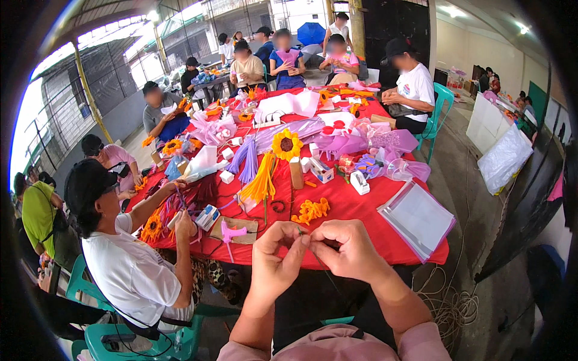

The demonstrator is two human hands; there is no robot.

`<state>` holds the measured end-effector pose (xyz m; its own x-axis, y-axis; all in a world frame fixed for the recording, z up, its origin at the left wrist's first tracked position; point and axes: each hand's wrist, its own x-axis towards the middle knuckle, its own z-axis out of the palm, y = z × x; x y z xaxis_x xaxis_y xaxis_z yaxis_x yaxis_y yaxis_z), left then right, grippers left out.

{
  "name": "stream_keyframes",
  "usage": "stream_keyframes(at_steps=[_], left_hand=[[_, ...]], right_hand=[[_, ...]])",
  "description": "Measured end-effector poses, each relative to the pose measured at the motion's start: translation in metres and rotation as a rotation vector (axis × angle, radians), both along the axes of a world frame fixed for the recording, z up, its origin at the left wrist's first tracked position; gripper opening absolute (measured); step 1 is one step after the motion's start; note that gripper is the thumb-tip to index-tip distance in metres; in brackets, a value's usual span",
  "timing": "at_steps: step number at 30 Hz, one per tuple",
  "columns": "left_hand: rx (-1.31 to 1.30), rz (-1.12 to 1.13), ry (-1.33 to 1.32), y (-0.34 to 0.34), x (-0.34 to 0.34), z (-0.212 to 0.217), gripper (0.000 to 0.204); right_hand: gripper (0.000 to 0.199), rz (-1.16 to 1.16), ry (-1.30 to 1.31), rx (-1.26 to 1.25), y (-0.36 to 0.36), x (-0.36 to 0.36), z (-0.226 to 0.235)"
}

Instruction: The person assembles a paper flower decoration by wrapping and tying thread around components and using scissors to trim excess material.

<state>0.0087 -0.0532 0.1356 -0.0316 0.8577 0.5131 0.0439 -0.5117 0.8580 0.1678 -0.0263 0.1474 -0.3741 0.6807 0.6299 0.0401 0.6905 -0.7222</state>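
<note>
Just over the near table edge, my left hand [277, 257] and my right hand [348, 248] meet, fingertips pinched together. Between them is a thin dark-green stem [300, 231], like a pipe cleaner; its short tip shows at my left fingers, and the rest is mostly hidden. A fuzzy orange bundle [310, 210] lies on the red cloth just beyond my hands. To their left a pink glue gun [233, 231] rests on brown cardboard [247, 236]. Farther off are yellow-orange pipe cleaners [262, 180] and a sunflower [287, 145] with a brown centre.
Clear plastic sheets [416, 218] lie at the right end of the red-covered table [355, 218]. Purple pipe cleaners [244, 160], wrapping and small white boxes [359, 183] crowd its middle. A co-worker in white [135, 271] sits close at left; others sit around. Coiled cable [448, 307] lies on the floor.
</note>
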Motion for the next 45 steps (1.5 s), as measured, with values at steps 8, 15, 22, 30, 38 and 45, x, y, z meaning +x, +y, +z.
stream_keyframes(at_steps=[8, 15, 22, 30, 38, 45], left_hand=[[-0.019, -0.568, -0.158, 0.007, -0.022, 0.005, 0.005], [-0.114, -0.435, -0.255, 0.022, -0.024, -0.004, 0.006], [-0.121, -0.321, -0.201, 0.024, -0.025, -0.005, 0.005], [-0.090, -0.149, -0.065, 0.022, -0.021, -0.001, 0.011], [0.160, 0.334, 0.256, 0.016, 0.001, 0.001, 0.015], [0.146, 0.561, 0.288, 0.008, 0.011, -0.001, 0.015]], right_hand=[[0.006, 0.505, -0.020, -0.581, 0.009, 0.019, 0.010], [0.009, 0.383, -0.060, -0.529, 0.018, 0.017, 0.004], [0.008, 0.260, -0.073, -0.490, 0.015, 0.008, 0.008], [0.009, 0.009, -0.072, -0.238, 0.009, -0.003, 0.004], [0.013, -0.341, -0.131, 0.098, -0.001, -0.018, 0.001], [0.013, -0.355, -0.118, 0.232, 0.001, -0.028, -0.013]])
